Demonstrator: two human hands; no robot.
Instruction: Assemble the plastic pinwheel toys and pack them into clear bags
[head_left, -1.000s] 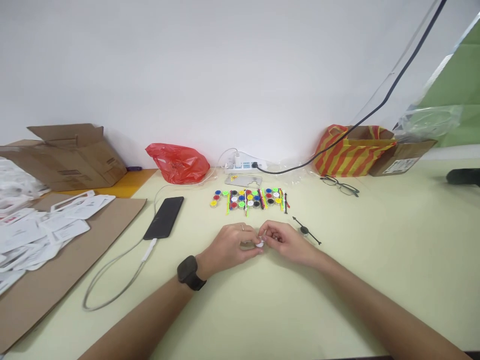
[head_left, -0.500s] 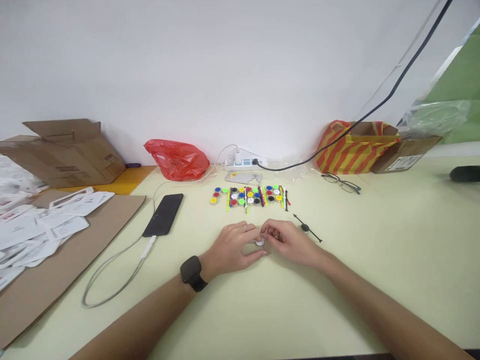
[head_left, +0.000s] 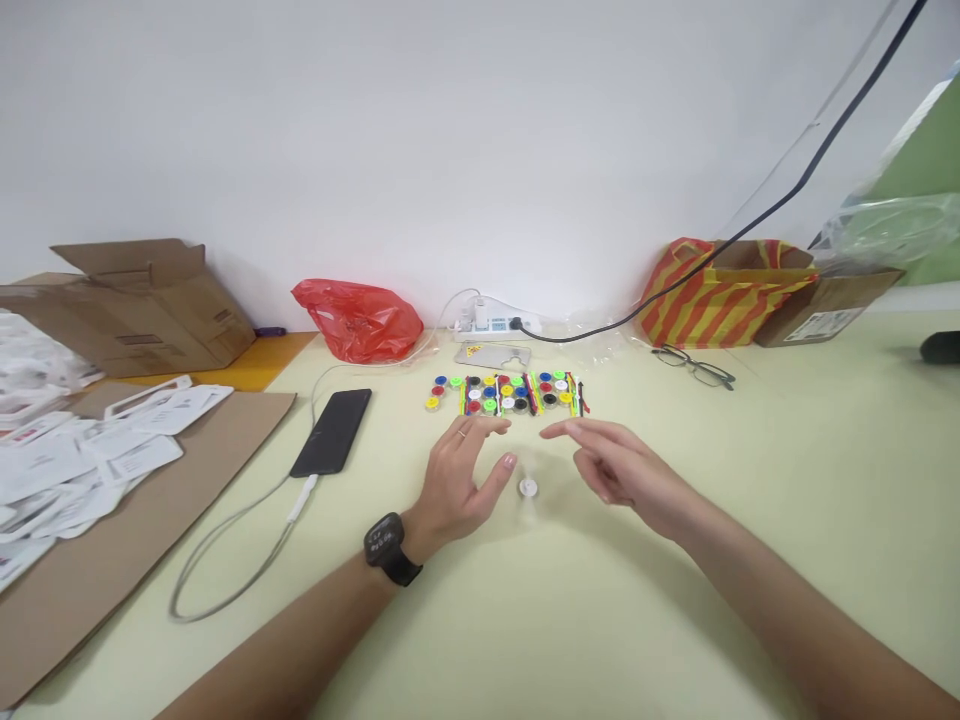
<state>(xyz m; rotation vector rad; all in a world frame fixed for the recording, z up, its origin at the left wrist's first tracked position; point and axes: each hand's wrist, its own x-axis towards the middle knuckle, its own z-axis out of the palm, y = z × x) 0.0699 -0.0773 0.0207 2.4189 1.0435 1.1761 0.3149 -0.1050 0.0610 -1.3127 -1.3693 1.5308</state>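
Observation:
A small white round piece (head_left: pixel 528 488) lies on the pale yellow table (head_left: pixel 750 500) between my two hands, with a faint blur around it. My left hand (head_left: pixel 459 474) hovers just left of it, fingers spread apart and holding nothing. My right hand (head_left: pixel 615 466) is just right of it, fingers loosely stretched out and empty. Behind the hands sits a row of small coloured round caps and thin coloured sticks (head_left: pixel 508 393). A black watch (head_left: pixel 388 548) is on my left wrist.
A black phone (head_left: pixel 331 431) on a white cable lies at the left. Further left are brown cardboard (head_left: pixel 112 540) with white cards (head_left: pixel 67 450) and an open box (head_left: pixel 135 305). At the back: a red bag (head_left: pixel 358 320), power strip (head_left: pixel 491 325), glasses (head_left: pixel 694 368), striped bag (head_left: pixel 712 295).
Both hands, pinched together on the small white piece before, have let go and pulled apart. The piece now lies alone on the table. The view has shifted slightly.

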